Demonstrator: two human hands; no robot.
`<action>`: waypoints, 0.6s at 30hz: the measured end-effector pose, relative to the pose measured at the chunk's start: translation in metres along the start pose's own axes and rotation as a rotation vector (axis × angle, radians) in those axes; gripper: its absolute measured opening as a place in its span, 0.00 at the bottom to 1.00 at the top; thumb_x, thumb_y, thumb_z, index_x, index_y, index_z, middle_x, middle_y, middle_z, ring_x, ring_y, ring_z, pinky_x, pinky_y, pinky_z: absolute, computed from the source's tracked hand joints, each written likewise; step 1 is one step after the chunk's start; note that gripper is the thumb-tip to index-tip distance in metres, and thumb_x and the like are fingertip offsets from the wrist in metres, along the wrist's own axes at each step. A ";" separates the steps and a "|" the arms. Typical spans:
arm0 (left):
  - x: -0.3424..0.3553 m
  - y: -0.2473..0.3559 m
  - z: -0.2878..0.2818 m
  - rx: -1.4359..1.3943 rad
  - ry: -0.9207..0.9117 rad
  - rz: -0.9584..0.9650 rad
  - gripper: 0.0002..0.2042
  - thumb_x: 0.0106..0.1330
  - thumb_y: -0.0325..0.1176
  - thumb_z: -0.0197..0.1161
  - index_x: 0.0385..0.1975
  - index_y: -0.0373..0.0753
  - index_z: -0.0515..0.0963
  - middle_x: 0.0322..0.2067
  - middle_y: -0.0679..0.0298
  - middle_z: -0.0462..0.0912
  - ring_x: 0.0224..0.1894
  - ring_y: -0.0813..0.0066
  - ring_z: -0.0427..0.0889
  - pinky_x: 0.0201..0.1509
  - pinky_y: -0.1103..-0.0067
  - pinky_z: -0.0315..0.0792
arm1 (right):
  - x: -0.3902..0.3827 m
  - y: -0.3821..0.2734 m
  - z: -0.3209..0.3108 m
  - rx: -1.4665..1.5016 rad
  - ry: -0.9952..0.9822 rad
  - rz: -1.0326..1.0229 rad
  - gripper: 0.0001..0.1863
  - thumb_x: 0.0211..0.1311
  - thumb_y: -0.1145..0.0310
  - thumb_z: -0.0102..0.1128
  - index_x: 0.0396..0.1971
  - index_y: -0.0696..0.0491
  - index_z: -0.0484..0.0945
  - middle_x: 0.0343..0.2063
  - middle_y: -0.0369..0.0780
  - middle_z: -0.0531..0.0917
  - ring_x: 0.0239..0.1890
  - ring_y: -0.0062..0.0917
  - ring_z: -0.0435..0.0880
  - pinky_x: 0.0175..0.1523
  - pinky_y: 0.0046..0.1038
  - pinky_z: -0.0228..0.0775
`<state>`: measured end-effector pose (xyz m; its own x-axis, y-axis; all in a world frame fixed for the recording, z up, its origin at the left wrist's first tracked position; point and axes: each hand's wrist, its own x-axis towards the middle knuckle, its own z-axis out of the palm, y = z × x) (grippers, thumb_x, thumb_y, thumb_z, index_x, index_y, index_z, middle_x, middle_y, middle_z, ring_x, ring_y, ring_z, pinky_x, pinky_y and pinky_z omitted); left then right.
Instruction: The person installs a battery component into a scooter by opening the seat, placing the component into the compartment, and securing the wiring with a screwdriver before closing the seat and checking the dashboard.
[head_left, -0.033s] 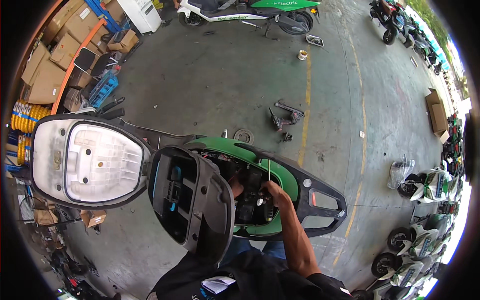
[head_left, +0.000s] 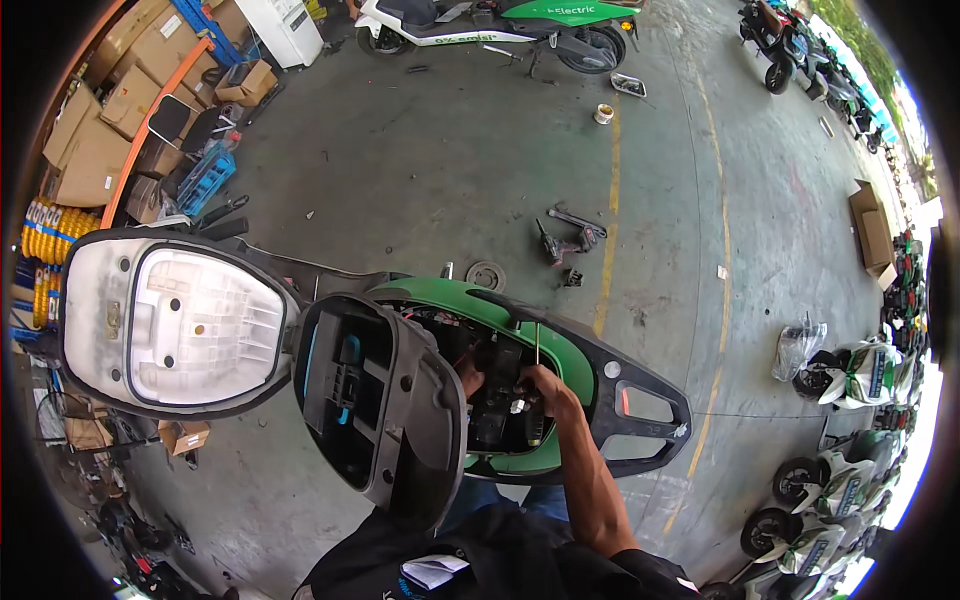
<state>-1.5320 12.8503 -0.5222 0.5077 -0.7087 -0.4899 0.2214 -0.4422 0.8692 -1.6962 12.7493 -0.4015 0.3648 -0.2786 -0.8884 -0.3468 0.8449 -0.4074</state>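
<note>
An opened green scooter body (head_left: 570, 380) lies below me, its inner compartment dark with black parts and wiring (head_left: 490, 420). My right hand (head_left: 540, 385) reaches inside with curled fingers, beside an upright metal rod (head_left: 537, 340); what it grips is unclear. My left hand (head_left: 468, 372) is deep in the opening, its fingers mostly hidden behind a black storage bin (head_left: 410, 420) tilted at the left side of the opening. Farther left, the raised seat (head_left: 210, 330) shows its white underside.
A drill (head_left: 560, 245), metal disc (head_left: 485, 275) and small tub (head_left: 604, 113) lie on the floor (head_left: 400, 160). Cardboard boxes (head_left: 90, 150) on shelving stand left. Scooters (head_left: 845, 375) line the right and another (head_left: 490, 25) stands ahead. A carton (head_left: 870, 225) lies at right.
</note>
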 end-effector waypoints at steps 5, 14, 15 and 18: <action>0.007 -0.001 0.004 -0.027 0.021 0.001 0.17 0.69 0.31 0.51 0.54 0.33 0.77 0.51 0.58 0.79 0.54 0.69 0.75 0.59 0.74 0.67 | -0.001 -0.007 0.016 0.296 -0.094 0.022 0.08 0.58 0.67 0.49 0.21 0.52 0.72 0.15 0.33 0.71 0.13 0.19 0.65 0.19 0.23 0.61; 0.000 -0.002 0.008 -0.068 0.059 -0.014 0.16 0.69 0.31 0.51 0.53 0.32 0.77 0.50 0.60 0.80 0.52 0.72 0.76 0.58 0.75 0.67 | -0.014 0.020 0.026 0.061 0.076 -0.121 0.18 0.58 0.68 0.52 0.45 0.63 0.78 0.27 0.43 0.82 0.19 0.28 0.79 0.25 0.29 0.72; -0.003 -0.003 0.008 -0.072 0.071 -0.016 0.16 0.69 0.31 0.51 0.53 0.32 0.77 0.49 0.60 0.80 0.52 0.72 0.76 0.58 0.75 0.67 | -0.030 0.022 0.031 -0.200 0.222 -0.320 0.25 0.57 0.69 0.53 0.54 0.65 0.70 0.31 0.48 0.83 0.24 0.32 0.82 0.29 0.32 0.75; -0.020 -0.015 0.014 -0.076 0.099 -0.044 0.16 0.69 0.31 0.51 0.53 0.32 0.78 0.49 0.61 0.81 0.51 0.73 0.76 0.57 0.75 0.68 | -0.076 0.020 0.035 -0.460 0.346 -0.196 0.43 0.56 0.67 0.56 0.66 0.73 0.47 0.37 0.66 0.80 0.43 0.56 0.83 0.50 0.46 0.75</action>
<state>-1.5569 12.8633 -0.5266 0.5752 -0.6300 -0.5217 0.3061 -0.4257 0.8515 -1.7009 12.8030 -0.3350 0.1842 -0.6061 -0.7738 -0.6674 0.5008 -0.5512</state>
